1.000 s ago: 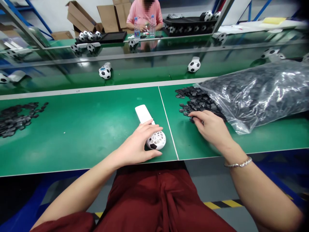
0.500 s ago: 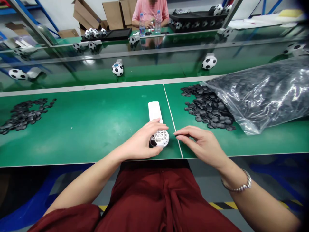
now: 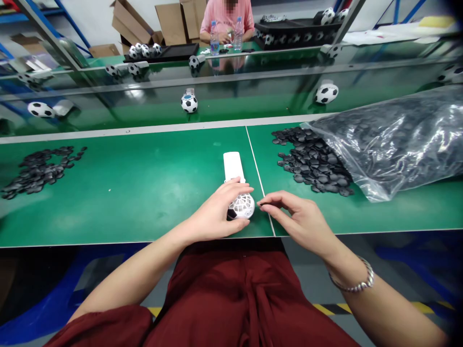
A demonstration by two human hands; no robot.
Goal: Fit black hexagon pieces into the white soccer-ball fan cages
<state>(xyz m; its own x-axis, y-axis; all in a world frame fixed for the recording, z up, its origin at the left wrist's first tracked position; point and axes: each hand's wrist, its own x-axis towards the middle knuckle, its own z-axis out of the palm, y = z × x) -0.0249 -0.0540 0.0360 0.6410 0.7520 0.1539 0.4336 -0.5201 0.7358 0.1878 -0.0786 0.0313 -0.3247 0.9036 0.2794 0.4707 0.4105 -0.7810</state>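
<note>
A white plastic device with a round soccer-ball head (image 3: 243, 206) and a flat white handle (image 3: 233, 166) lies on the green table. Its head has an open lattice, and a black patch shows on the lower left side. My left hand (image 3: 213, 212) is closed around the head from the left, thumb below and fingers above. Just to the right of the head, my right hand (image 3: 300, 217) pinches a small dark piece (image 3: 265, 204) between thumb and fingertips, apart from the ball. Part of the head is hidden under my left hand.
Loose black pieces (image 3: 313, 161) spill from a large clear plastic bag (image 3: 398, 140) on the right. Another pile of black pieces (image 3: 43, 168) lies at the left. Beyond the table edge, a belt (image 3: 137, 108) carries soccer-ball devices (image 3: 326, 93). A person (image 3: 227, 21) sits across.
My right hand has moved slightly left with the dark piece, closer to the ball head. The soccer-ball devices on the belt have shifted to the right. My left hand keeps its hold.
</note>
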